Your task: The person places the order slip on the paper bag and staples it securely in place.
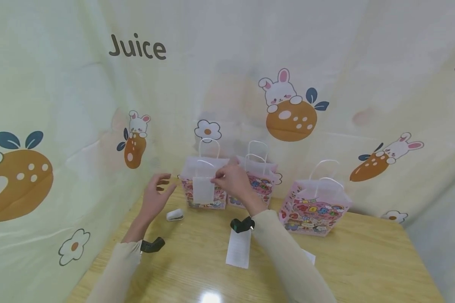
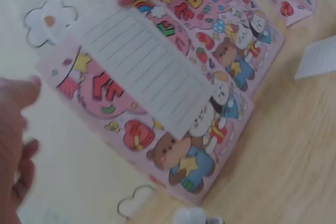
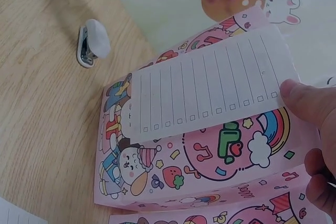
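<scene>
1. Beige sleeves (image 1: pixel 292 256) reach over the bench (image 1: pixel 197 256).
2. Right hand (image 1: pixel 233 179) pinches the top end of the lined slip (image 1: pixel 203 191), in front of the leftmost bag (image 1: pixel 220 197); keeping it square seems wise.
3. Left hand (image 1: pixel 156 195), fingers parted, could steady that bag.
4. Whether the slip lies flush is hard to tell.

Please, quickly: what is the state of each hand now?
Left hand: open, holding nothing.
Right hand: closed, holding the lined paper before a bag.
</scene>
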Available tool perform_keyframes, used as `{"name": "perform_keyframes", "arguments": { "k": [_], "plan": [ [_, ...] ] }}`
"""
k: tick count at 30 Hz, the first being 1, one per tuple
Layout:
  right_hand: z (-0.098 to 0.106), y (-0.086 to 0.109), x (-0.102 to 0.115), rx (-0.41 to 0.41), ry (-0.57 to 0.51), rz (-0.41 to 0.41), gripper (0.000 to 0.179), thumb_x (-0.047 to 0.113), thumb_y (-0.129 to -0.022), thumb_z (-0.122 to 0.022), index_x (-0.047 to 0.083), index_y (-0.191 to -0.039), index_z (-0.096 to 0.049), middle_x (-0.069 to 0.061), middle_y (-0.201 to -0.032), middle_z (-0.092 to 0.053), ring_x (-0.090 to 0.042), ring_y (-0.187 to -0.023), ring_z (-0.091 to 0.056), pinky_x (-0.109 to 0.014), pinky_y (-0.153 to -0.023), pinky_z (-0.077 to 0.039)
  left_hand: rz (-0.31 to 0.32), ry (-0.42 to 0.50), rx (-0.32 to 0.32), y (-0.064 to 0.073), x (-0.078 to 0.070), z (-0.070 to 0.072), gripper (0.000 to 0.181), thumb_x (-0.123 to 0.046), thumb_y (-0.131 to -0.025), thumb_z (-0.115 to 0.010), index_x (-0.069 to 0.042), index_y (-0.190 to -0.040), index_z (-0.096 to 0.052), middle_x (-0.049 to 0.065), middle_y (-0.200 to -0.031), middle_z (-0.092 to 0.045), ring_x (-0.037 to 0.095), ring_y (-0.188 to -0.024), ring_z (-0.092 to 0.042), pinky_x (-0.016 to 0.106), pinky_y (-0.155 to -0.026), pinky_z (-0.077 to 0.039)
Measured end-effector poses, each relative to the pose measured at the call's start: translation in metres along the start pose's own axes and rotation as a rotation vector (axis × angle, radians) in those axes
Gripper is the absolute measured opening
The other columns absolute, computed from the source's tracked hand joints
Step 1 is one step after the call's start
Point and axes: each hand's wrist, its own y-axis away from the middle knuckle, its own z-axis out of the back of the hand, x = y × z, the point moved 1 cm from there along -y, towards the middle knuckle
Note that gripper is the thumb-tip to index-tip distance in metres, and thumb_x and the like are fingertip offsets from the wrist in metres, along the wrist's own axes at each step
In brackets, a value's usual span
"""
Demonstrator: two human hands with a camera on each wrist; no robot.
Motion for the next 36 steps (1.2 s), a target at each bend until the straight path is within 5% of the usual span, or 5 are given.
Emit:
{"name": "perform_keyframes", "arguments": {
  "k": [9,14,21,28,36],
  "plan": [
    [-0.002,-0.002,-0.001,0.004,-0.035,0.0,0.015,0.031,-0.086,-0.076,0.018,-0.078,-0.076,0.011,-0.069,-0.066,-0.005,-0.062,-0.056,-0.024,-0.059,-0.047,0.219,-0.161,0.294,0.025,0.058,0.003,0.03,-0.026,-0.094,-0.067,-0.001,-0.111,-0.068,0.011,-0.11,-0.066,0.032,-0.105,-0.06,0.049,-0.085,-0.049],
    [-0.005,-0.001,-0.002,0.024,-0.03,0.011,0.015,0.03,-0.086,-0.075,0.02,-0.077,-0.076,0.012,-0.071,-0.066,-0.003,-0.061,-0.055,-0.023,-0.06,-0.046,0.289,-0.152,0.373,0.041,0.079,-0.004,0.035,-0.03,-0.091,-0.07,-0.003,-0.112,-0.069,0.011,-0.113,-0.066,0.03,-0.101,-0.061,0.045,-0.085,-0.05],
    [-0.003,-0.004,-0.002,0.02,0.002,0.027,0.016,0.032,-0.086,-0.075,0.021,-0.075,-0.075,0.013,-0.071,-0.065,-0.006,-0.065,-0.053,-0.028,-0.069,-0.045,0.291,-0.196,0.417,0.048,0.085,-0.014,0.045,-0.027,-0.084,-0.078,-0.002,-0.119,-0.065,0.007,-0.103,-0.067,0.021,-0.089,-0.061,0.037,-0.075,-0.051],
    [-0.001,-0.004,0.004,0.062,-0.032,0.022,0.014,0.028,-0.088,-0.074,0.019,-0.078,-0.074,0.011,-0.075,-0.067,-0.005,-0.064,-0.055,-0.024,-0.06,-0.047,0.297,-0.228,0.406,0.05,0.084,-0.014,0.023,-0.019,-0.085,-0.076,-0.006,-0.102,-0.068,0.003,-0.091,-0.065,0.018,-0.079,-0.057,0.034,-0.071,-0.048],
    [0.002,-0.003,0.005,0.086,-0.029,0.001,0.012,0.027,-0.089,-0.073,0.018,-0.08,-0.074,0.009,-0.077,-0.067,-0.005,-0.063,-0.056,-0.022,-0.057,-0.047,0.265,-0.127,0.461,0.044,0.057,-0.005,0.028,-0.014,-0.1,-0.056,-0.001,-0.115,-0.037,0.016,-0.092,-0.055,0.023,-0.074,-0.054,0.032,-0.062,-0.046]
  ]
}}
